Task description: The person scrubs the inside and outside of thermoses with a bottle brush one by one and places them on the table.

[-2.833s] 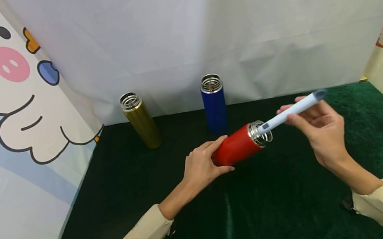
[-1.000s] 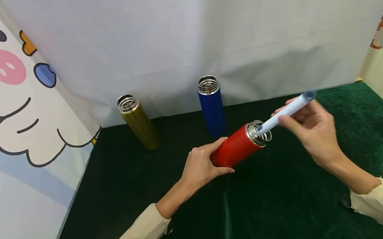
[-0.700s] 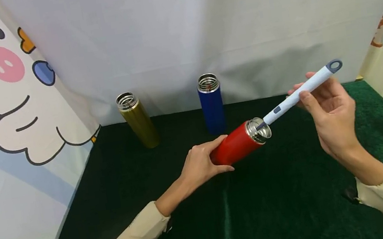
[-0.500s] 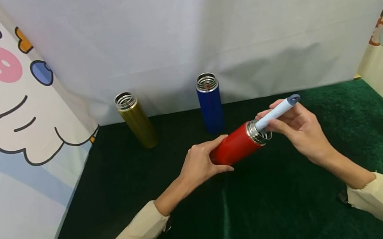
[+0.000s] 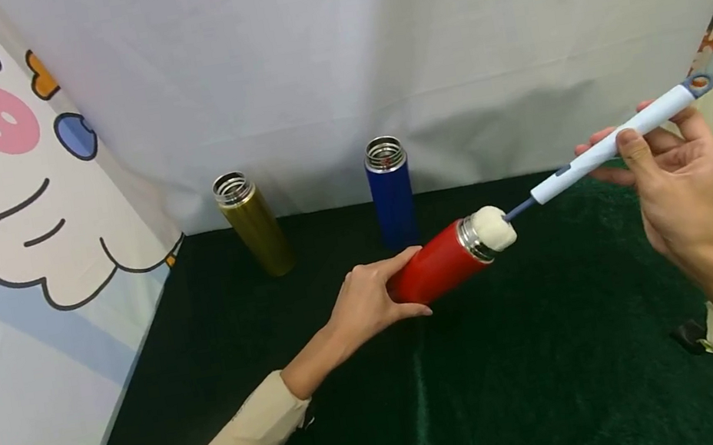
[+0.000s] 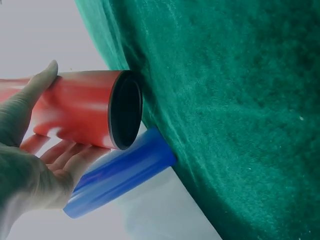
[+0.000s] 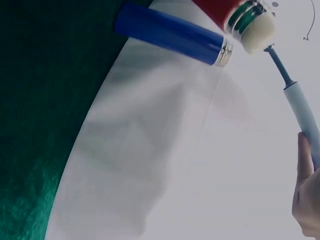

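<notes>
My left hand (image 5: 366,300) grips the lower part of a red bottle (image 5: 435,266), which tilts with its steel mouth up to the right. Its dark base shows in the left wrist view, clear of the cloth. With thumb and fingers my right hand (image 5: 683,190) holds a bottle brush (image 5: 612,145) by its light blue handle. The white sponge head (image 5: 494,228) of the brush bulges at the bottle's mouth, partly out of it. Between sponge and handle the thin blue-grey shaft is visible.
At the back of the dark green cloth (image 5: 533,366) stand two more lidless bottles, a gold one (image 5: 257,230) at left and a blue one (image 5: 392,197) behind the red. A white curtain (image 5: 277,72) hangs behind them.
My right hand has drawn the brush up and to the right, after pushing it deeper half a second ago. The sponge now shows at the mouth. The left hand stays nearly still.
</notes>
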Demonstrator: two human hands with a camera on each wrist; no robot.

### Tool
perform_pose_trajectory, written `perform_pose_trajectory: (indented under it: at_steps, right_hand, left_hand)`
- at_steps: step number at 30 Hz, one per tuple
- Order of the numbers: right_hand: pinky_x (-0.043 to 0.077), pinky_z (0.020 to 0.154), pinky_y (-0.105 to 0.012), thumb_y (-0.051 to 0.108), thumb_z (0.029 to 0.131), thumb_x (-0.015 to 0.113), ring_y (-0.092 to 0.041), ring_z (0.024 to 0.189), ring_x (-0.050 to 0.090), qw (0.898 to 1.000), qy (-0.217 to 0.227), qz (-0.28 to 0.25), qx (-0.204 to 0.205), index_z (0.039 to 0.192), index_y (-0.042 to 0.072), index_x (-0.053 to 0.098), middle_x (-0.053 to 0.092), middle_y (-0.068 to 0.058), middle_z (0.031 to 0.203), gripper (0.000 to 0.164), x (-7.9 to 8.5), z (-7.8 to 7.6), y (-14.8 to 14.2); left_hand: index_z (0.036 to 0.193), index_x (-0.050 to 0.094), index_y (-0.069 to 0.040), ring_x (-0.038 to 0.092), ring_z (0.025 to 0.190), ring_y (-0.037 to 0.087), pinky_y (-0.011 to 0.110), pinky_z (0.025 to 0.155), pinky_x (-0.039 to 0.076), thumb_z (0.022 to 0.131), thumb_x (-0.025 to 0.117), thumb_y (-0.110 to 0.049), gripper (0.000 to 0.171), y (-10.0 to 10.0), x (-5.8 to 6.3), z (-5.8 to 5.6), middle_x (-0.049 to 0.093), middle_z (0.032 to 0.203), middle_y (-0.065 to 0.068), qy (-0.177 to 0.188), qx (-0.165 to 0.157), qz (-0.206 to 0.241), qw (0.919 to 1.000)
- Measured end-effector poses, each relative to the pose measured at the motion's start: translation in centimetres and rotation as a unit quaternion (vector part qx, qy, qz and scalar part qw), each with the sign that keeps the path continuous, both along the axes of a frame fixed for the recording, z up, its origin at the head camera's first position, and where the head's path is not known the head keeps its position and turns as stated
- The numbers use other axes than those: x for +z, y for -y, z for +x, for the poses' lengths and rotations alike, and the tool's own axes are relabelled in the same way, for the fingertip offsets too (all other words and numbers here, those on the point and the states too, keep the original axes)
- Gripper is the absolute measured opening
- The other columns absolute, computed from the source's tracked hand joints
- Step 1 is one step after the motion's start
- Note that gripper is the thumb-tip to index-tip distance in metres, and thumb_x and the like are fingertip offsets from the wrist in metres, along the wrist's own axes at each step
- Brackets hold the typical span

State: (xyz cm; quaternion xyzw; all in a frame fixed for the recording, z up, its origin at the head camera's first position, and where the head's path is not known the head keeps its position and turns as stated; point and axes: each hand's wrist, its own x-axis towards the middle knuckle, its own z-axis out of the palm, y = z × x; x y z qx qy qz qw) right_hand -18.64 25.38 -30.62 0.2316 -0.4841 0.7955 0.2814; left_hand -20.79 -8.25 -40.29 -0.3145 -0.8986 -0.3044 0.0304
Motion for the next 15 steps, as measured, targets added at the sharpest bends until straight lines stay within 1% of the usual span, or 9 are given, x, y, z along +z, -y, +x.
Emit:
perform_pose_trajectory:
  at_steps: [2,5,8,12,15]
  right_hand:
    - [0.063,0.07,-0.033,-0.01,0.097,0.056,-0.028,0.084,0.079,0.999,0.017,0.003,-0.028,0.114,-0.007,0.054,0.076,-0.022,0.093,0.017,0.02,-0.03,-0.21]
    - [0.062,0.067,-0.032,-0.006,0.097,0.06,-0.026,0.083,0.079,0.998,0.034,-0.002,-0.056,0.114,-0.006,0.054,0.076,-0.019,0.093,0.018,0.08,-0.03,-0.34]
    - [0.062,0.066,-0.031,-0.004,0.096,0.063,-0.025,0.081,0.079,0.996,0.042,-0.015,-0.077,0.115,-0.008,0.055,0.076,-0.019,0.092,0.021,0.34,0.03,-0.45]
    - [0.062,0.066,-0.03,-0.003,0.096,0.064,-0.025,0.079,0.079,0.994,0.046,-0.031,-0.097,0.117,-0.008,0.055,0.075,-0.02,0.091,0.023,0.7,0.03,-0.67]
    - [0.062,0.066,-0.03,-0.001,0.097,0.062,-0.024,0.079,0.079,0.993,0.051,-0.033,-0.105,0.12,-0.008,0.054,0.076,-0.02,0.093,0.025,0.65,0.03,-0.83]
  left_hand:
    - [0.15,0.051,-0.026,0.07,0.116,0.023,0.042,0.102,0.056,0.076,0.091,-0.035,0.085,0.13,0.05,-0.05,0.069,0.135,0.009,0.003,0.002,-0.003,1.0]
    - [0.15,0.052,-0.025,0.07,0.115,0.024,0.042,0.101,0.057,0.076,0.091,-0.034,0.084,0.23,0.14,-0.07,0.07,0.133,0.01,0.007,0.003,-0.007,0.9999]
    - [0.15,0.053,-0.024,0.071,0.114,0.025,0.043,0.101,0.057,0.077,0.091,-0.035,0.083,0.16,0.32,-0.04,0.07,0.132,0.011,0.008,0.0,-0.008,0.9999]
    - [0.149,0.054,-0.023,0.071,0.114,0.026,0.043,0.102,0.057,0.075,0.092,-0.034,0.083,0.07,0.74,-0.01,0.07,0.134,0.01,-0.008,0.0,-0.005,1.0]
    - [0.149,0.054,-0.023,0.071,0.115,0.025,0.042,0.102,0.057,0.075,0.092,-0.034,0.084,0.17,0.86,-0.1,0.07,0.134,0.01,-0.007,0.0,-0.003,1.0]
